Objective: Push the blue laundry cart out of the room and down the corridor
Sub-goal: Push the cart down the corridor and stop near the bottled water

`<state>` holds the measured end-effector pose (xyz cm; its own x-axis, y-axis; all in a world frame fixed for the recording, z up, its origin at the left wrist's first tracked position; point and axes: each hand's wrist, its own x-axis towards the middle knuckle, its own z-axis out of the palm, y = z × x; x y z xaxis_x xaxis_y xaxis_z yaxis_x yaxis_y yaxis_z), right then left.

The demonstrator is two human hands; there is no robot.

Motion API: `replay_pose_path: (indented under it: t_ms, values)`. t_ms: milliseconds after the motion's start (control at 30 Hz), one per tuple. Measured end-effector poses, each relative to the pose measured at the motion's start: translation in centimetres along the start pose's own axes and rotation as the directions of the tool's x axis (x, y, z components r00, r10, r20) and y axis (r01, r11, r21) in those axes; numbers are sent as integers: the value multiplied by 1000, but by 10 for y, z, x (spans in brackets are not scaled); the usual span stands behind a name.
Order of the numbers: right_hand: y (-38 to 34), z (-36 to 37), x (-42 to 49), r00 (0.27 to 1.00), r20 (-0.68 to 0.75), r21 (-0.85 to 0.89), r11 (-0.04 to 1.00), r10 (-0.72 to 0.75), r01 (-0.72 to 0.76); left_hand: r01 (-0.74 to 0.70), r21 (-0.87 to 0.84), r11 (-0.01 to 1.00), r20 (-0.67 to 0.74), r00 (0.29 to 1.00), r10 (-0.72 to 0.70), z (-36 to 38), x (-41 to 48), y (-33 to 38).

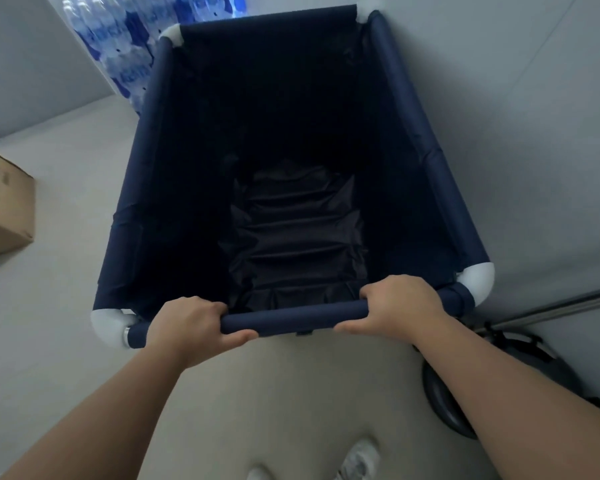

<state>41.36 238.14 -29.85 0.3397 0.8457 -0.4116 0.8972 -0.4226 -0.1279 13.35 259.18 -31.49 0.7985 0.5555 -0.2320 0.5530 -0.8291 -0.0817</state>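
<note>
Two hands are on the near rail of the blue laundry cart [291, 150]: your left hand [191, 322] and right hand [400, 304] each have a closed grip around it. One cardboard box [4, 206] stands far left.

water bottle packs [125, 46] block ahead; cardboard box [4, 206] left.

Two bare forearms reaching forward and down, roughly parallel; left hand [191, 323] curled closed over the near rail [293, 320], knuckles up, thumb beneath; right hand [400, 306] closed on the same rail, thumb extended along its near side; hands apart
</note>
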Motion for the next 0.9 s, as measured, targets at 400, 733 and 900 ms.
replay_pose_path:
  t_ms: [400, 733, 900]
  values:
    - [18, -25, 50, 999, -18, -34, 998, -51, 50, 45, 0, 999, -34, 998, -45, -9, 44, -9]
    - [33, -49, 101, 997, -31, -78, 995, -72, 70, 72, -15, 997, -21, 997, -73, -19, 87, -19]
    - [40, -66, 129, 997, -28, -76, 994, -76, 74, 70, -31, 997, -4, 997, -71, -24, 111, -28]
